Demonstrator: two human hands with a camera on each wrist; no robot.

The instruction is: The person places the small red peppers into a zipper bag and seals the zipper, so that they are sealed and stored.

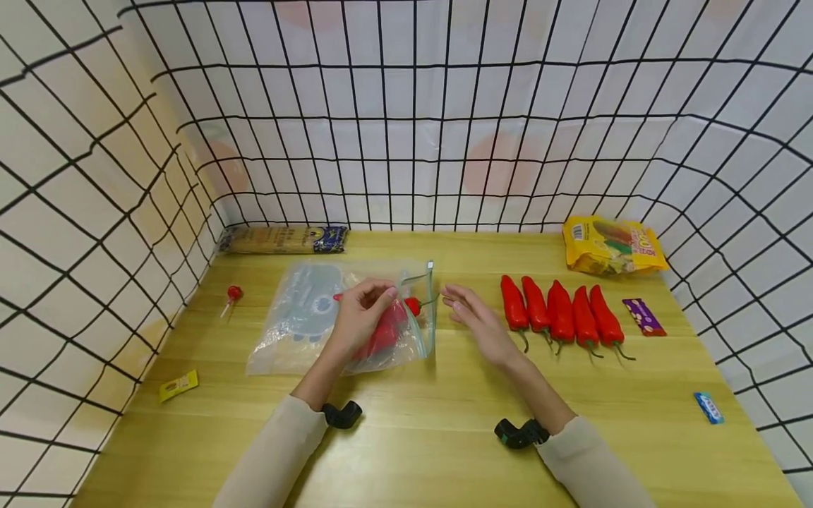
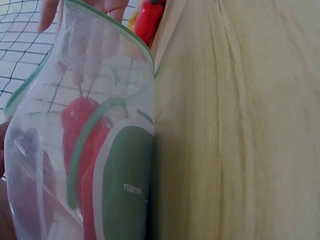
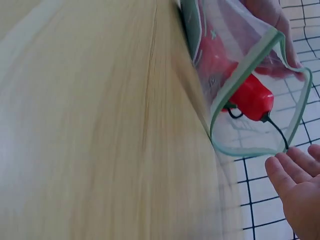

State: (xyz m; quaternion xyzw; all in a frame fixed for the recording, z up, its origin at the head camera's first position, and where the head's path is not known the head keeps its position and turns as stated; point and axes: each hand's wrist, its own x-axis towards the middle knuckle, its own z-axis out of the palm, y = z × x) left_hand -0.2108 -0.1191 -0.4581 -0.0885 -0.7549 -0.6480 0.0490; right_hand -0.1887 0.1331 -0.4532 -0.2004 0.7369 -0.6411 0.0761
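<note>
The left hand hides part of the bagged peppers from me; the yellow sachet has unreadably small print.

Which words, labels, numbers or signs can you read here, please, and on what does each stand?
"name": on the zip bag's green label.
A green cross-like mark: also on the zip bag.
Too small or blurred to read: print on the yellow bag, purple packet, blue packet, small yellow packet and long pack.
</note>
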